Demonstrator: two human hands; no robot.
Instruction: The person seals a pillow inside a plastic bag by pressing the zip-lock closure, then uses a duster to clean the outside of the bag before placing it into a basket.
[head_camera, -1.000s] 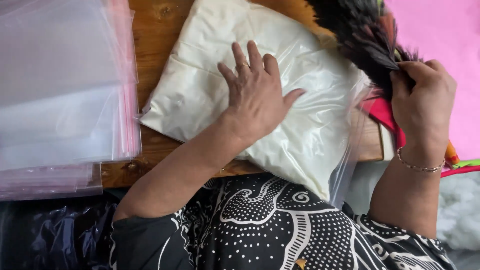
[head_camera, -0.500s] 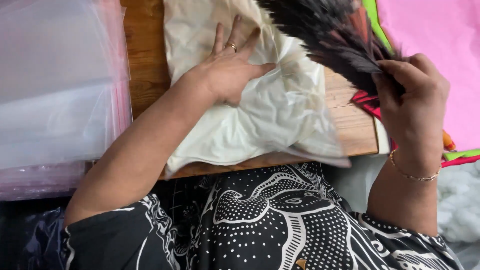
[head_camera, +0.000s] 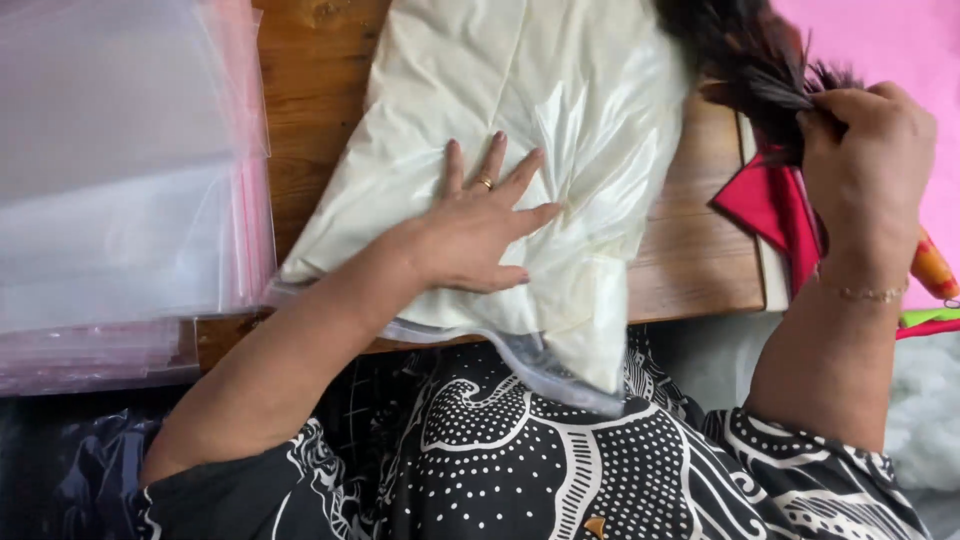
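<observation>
My left hand (head_camera: 480, 230) lies flat, fingers spread, pressing on a clear plastic bag with a cream cloth inside (head_camera: 520, 110). The bag rests on a wooden table (head_camera: 320, 100), and its open zip end hangs over the near edge toward my lap. My right hand (head_camera: 865, 170) is at the right, closed around the base of a dark feather duster (head_camera: 745, 55) whose feathers reach up over the bag's top right corner.
A stack of clear zip bags with pink edges (head_camera: 120, 180) covers the left of the table. A red cloth (head_camera: 775, 205) lies under my right hand, with pink sheet material (head_camera: 890, 40) beyond it. White stuffing (head_camera: 925, 410) sits at the lower right.
My left hand has slid back down the bag toward me and now presses near its lower middle. The duster in my right hand has lifted away to the upper right.
</observation>
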